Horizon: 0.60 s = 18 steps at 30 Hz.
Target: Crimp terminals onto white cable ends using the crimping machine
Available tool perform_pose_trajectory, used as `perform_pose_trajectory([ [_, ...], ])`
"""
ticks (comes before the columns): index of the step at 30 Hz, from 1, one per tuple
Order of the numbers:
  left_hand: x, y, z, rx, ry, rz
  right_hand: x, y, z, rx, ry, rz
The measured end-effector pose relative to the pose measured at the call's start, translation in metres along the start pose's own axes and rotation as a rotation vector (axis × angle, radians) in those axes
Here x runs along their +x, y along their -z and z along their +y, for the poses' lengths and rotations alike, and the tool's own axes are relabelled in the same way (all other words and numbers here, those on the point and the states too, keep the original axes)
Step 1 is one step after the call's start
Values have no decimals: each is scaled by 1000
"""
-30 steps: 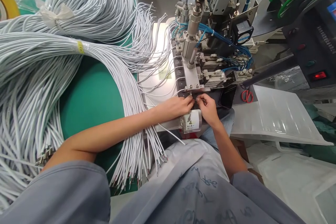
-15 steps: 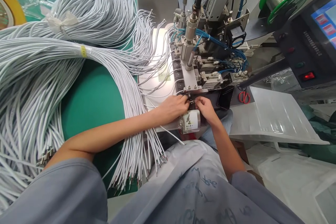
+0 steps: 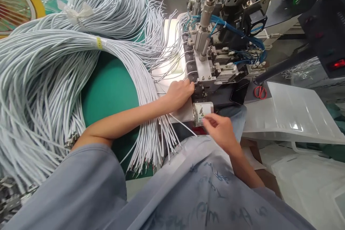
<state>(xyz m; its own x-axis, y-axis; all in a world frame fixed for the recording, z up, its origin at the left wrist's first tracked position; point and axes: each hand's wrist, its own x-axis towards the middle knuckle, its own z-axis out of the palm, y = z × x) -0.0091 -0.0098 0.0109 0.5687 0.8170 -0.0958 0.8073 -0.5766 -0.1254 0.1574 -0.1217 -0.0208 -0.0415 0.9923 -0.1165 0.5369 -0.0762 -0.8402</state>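
Note:
My left hand (image 3: 180,95) is closed against the near end of the machine's row of dark clamp blocks (image 3: 192,66). A white cable (image 3: 161,92) runs in under this hand, and its end is hidden by the curled fingers. My right hand (image 3: 219,129) is in front of a labelled clear container (image 3: 203,111), its thumb and fingers drawn together. Whatever it may hold is too small or blurred to make out. Several white cables fan out from the clamp blocks to the left. The bench machine (image 3: 202,43) with metal cylinders rises just beyond both hands.
Big bundles of white cable (image 3: 113,10) cover the green mat (image 3: 113,82) on the left. A dark phone (image 3: 239,91) and red scissors (image 3: 260,92) lie right of the machine. A translucent plastic sheet (image 3: 296,111) is farther right, beneath a dark control box (image 3: 323,36).
My right hand has left the machine's front and come back toward me, down past the container. My left hand stays at the clamp blocks. The whole view has shifted, with the head turned slightly.

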Motion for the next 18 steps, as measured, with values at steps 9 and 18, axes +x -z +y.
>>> perform_pose_trajectory([
  [9,-18,5,20,-406,-383,321,-5,-15,-2,71,45,-37],
  [18,-6,-6,9,-774,-401,484,47,2,-19,637,-1,343],
])
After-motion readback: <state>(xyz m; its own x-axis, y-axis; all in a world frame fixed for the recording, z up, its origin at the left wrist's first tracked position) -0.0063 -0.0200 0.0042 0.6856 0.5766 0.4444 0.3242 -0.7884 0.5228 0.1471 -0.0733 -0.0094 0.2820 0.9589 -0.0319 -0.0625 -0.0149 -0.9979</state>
